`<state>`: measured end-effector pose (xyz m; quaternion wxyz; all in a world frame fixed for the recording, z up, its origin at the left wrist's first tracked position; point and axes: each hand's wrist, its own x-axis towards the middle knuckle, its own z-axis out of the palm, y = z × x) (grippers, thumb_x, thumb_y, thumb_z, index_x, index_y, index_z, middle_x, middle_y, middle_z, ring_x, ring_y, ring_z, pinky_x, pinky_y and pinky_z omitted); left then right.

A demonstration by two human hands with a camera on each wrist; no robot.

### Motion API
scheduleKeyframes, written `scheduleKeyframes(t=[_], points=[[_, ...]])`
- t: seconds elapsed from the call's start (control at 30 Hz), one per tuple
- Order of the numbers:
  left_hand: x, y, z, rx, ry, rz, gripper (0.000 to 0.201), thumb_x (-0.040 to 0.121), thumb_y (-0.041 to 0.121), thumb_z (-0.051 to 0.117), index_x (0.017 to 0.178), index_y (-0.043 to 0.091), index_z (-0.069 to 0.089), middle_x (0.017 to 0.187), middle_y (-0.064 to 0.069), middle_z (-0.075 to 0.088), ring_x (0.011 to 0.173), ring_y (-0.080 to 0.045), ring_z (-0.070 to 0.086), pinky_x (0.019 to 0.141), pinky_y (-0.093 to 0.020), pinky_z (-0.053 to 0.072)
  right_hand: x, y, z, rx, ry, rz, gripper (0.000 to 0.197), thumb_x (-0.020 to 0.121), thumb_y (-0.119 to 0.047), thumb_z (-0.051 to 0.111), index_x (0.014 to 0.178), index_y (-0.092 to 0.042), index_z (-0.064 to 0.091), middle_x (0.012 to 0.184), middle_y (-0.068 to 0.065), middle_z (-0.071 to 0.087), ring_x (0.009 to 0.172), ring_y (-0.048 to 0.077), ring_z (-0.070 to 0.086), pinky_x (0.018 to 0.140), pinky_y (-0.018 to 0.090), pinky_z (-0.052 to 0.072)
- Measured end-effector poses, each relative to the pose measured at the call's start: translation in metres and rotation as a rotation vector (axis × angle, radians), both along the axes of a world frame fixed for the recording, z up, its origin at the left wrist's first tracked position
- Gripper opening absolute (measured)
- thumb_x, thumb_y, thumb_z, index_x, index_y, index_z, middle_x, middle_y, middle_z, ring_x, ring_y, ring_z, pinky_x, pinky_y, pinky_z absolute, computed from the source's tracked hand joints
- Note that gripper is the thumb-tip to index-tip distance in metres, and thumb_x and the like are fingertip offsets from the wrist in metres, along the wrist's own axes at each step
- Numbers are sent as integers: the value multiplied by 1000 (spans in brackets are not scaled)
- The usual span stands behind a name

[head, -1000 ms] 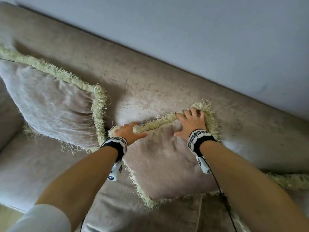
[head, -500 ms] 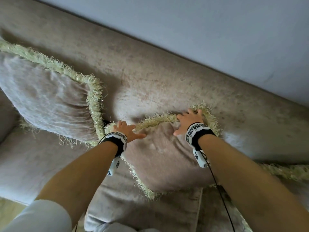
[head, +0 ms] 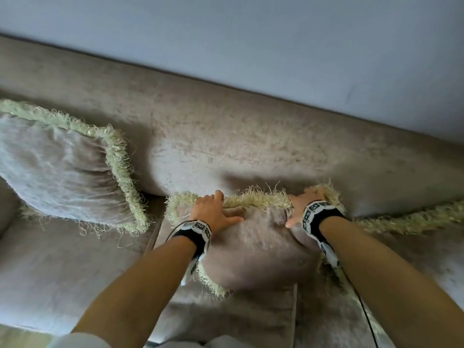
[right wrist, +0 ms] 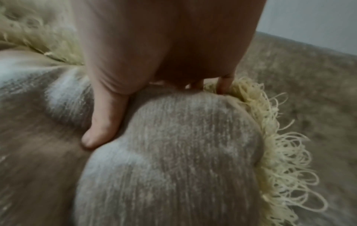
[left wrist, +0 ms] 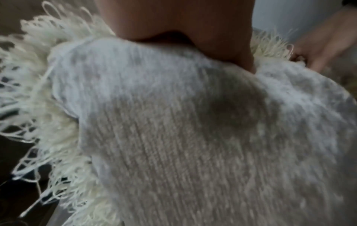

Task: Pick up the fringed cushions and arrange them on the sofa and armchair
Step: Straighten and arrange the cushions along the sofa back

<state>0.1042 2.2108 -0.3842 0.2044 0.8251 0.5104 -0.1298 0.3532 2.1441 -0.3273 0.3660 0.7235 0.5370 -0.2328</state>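
Observation:
A beige velvet cushion [head: 253,249] with a pale yellow fringe stands on the sofa seat against the sofa backrest [head: 251,136]. My left hand [head: 213,212] grips its top edge near the left corner, with the fingers over the fringe and the thumb on the front. My right hand [head: 302,205] grips the top right corner. In the right wrist view the thumb [right wrist: 104,122] digs a crease into the cushion [right wrist: 173,160] while fingers curl behind the fringe [right wrist: 280,152]. The left wrist view shows my left hand [left wrist: 222,38] on the cushion [left wrist: 193,137].
A second fringed cushion [head: 62,172] leans against the backrest at the left. The fringe of a third cushion [head: 414,219] lies at the right, behind my right forearm. A grey wall [head: 276,46] rises behind the sofa. Seat cushions [head: 62,272] spread in front.
Both hands have drawn the cushion's top edge lower against the backrest. The right hand went from spread fingers on the edge to a grip with the thumb dug in.

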Motion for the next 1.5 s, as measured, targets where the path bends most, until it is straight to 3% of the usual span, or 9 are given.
scheduleKeyframes(t=[0.17,0.33,0.5,0.67,0.93,1.13,1.23,1.33,1.5], points=[[9,-20,8,4,114,-108,87,65,95,37,110,21,48,95,-1,67,86,-22,65,75,-35,53,8,-24,3,-25,-32,170,92,74,-79,56,145,-21,43,150,7,43,145,31,22,115,57,5],[9,-12,24,-30,213,-154,88,63,97,34,95,19,57,91,-1,69,86,-21,66,76,-33,53,9,-25,11,45,20,209,95,73,-78,58,146,-21,39,150,10,38,135,32,38,113,56,22],[17,8,51,-21,267,-197,77,67,93,38,79,19,54,92,-2,68,91,-22,66,72,-31,48,19,-15,40,121,155,141,76,78,-73,60,128,-16,58,121,7,66,108,27,64,94,37,49],[20,38,80,-24,267,-270,74,62,92,47,62,18,48,63,3,54,72,-19,61,69,-30,49,18,-16,40,208,257,-21,64,75,-67,69,107,-11,65,108,5,69,93,23,64,76,25,44],[9,83,104,71,308,-260,74,57,92,54,68,20,49,66,4,55,69,-18,57,65,-29,44,-9,6,42,308,318,-102,55,75,-66,70,89,-14,60,86,1,62,82,22,61,72,28,47],[6,84,97,143,307,-259,78,57,95,46,66,18,51,64,4,56,66,-17,58,62,-28,44,-2,14,53,319,238,-62,67,76,-69,66,108,-10,63,94,0,64,90,20,64,81,33,53],[5,88,90,157,297,-242,81,59,95,47,78,17,59,74,3,64,73,-17,63,66,-29,47,-1,17,47,342,218,-56,67,74,-72,66,108,-15,62,99,0,67,90,21,64,82,33,53],[7,96,84,182,179,-206,77,71,84,52,114,20,55,109,-2,66,101,-22,62,88,-37,47,4,21,36,377,188,-67,80,77,-71,63,133,-16,51,126,7,62,112,27,60,95,41,50],[11,91,75,318,111,-156,93,77,85,37,146,23,27,150,-10,32,139,-30,30,112,-60,19,12,27,31,415,104,-163,83,80,-55,69,143,-17,29,143,14,39,132,33,38,106,54,35]])
